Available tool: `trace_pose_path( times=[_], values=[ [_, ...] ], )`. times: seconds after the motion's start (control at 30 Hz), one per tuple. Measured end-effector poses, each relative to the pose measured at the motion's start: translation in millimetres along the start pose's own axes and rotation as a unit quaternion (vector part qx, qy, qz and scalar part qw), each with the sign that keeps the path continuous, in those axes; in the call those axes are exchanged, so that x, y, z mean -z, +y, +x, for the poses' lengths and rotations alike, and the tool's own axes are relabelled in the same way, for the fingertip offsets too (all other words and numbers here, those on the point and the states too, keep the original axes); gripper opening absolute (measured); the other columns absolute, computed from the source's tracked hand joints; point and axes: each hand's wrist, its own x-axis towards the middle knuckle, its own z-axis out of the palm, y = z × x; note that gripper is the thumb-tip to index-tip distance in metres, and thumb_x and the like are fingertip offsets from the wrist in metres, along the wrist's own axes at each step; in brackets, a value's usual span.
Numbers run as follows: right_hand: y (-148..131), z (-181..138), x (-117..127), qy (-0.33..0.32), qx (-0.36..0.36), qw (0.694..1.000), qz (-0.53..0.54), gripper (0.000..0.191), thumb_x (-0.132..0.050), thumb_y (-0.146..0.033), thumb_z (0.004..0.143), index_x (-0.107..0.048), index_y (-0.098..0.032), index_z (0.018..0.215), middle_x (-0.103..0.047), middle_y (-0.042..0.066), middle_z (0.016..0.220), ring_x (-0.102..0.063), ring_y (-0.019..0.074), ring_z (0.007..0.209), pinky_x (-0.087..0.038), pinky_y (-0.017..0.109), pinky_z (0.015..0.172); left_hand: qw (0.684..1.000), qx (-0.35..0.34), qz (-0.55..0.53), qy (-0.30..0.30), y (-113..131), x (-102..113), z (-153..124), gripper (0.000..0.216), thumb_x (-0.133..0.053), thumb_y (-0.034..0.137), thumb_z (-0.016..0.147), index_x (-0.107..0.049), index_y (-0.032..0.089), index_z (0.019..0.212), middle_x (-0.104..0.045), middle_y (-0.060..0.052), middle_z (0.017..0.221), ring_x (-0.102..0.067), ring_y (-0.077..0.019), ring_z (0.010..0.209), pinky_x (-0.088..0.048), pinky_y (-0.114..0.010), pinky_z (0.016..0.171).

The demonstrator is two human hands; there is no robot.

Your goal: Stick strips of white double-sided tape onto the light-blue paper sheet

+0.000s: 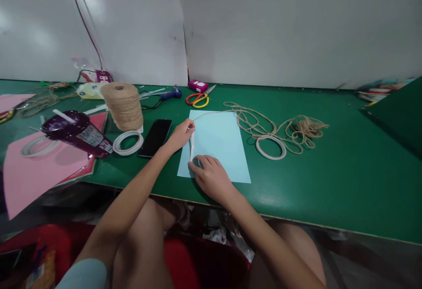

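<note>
A light blue paper sheet (219, 142) lies on the green table (329, 175). My left hand (180, 135) pinches the top end of a thin white tape strip (192, 146) at the sheet's left edge. My right hand (212, 177) presses its fingers on the strip's lower end and the sheet's lower left corner. The strip runs between both hands, lifted a little off the paper.
Loose twine (280, 124) and a white tape roll (271, 147) lie right of the sheet. To the left are a black phone (155, 137), another tape roll (128, 142), a twine spool (124, 105), a purple cup (75, 133) and pink sheets (36, 170). Scissors (198, 99) lie behind.
</note>
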Motion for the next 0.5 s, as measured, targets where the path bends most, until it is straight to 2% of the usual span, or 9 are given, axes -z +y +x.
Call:
trace_pose_path(
  times=[0.13,0.33,0.5],
  values=[
    [-0.7,0.2,1.2,0.001,-0.004,1.000,0.003,0.038,-0.049,-0.013,0.083,-0.055,-0.019,0.120,-0.053,0.014,0.120,-0.045,0.0247,0.107,-0.038,0.041,0.088,0.996,-0.016,0.092,-0.013,-0.6,-4.1,3.0,0.008,-0.041,0.021,0.086,-0.049,0.021,0.086,-0.052,-0.003,0.089,-0.053,-0.0163,0.080,-0.042,-0.030,0.075],
    [-1.2,0.0,1.3,-0.009,-0.008,1.000,-0.004,0.037,-0.048,-0.015,0.084,-0.055,-0.020,0.120,-0.052,0.013,0.121,-0.044,0.0256,0.109,-0.038,0.041,0.089,0.971,0.008,0.237,-0.039,7.5,-10.3,-3.3,0.018,-0.033,0.025,0.092,-0.051,0.022,0.095,-0.049,-0.005,0.098,-0.053,-0.0176,0.078,-0.039,-0.029,0.064],
    [-0.8,-0.2,0.8,-0.013,-0.006,1.000,-0.017,0.039,-0.047,-0.013,0.084,-0.055,-0.019,0.121,-0.052,0.012,0.122,-0.044,0.0256,0.108,-0.038,0.040,0.088,0.963,0.006,0.265,-0.044,9.8,-11.8,-4.0,0.019,-0.033,0.026,0.093,-0.051,0.022,0.097,-0.048,-0.006,0.099,-0.054,-0.0181,0.081,-0.037,-0.028,0.062]
  ],
)
